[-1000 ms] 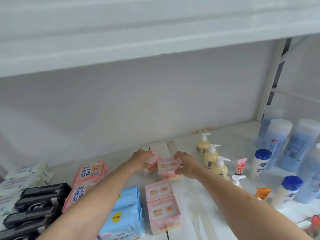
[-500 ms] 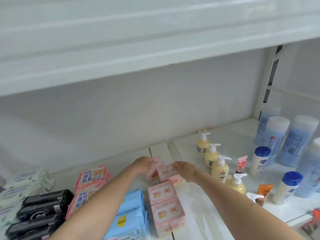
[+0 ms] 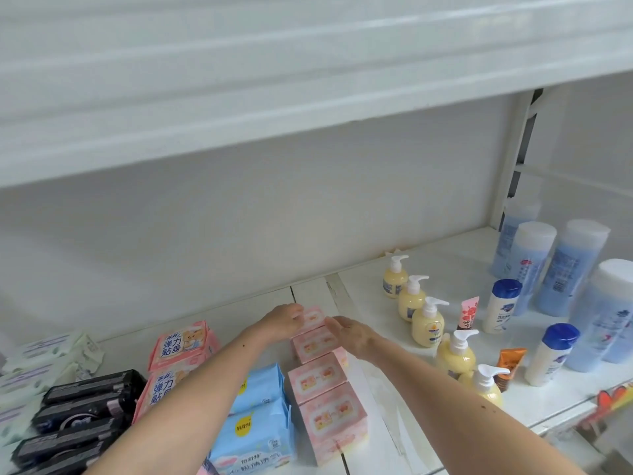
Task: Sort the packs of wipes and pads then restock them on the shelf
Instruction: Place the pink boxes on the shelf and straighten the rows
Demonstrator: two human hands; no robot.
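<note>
Both hands have set the rearmost pink packs down into the row since a second ago. Left hand rests open against the back pink pack; right hand lies flat, fingers straight, on the next pink pack, on the white shelf.

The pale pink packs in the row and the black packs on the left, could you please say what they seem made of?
Pale pink printed packs: probably matte paperboard or stiff wrap, given the crisp edges. Black glossy packs: likely soft plastic film, showing sheen and wrinkles.
</note>
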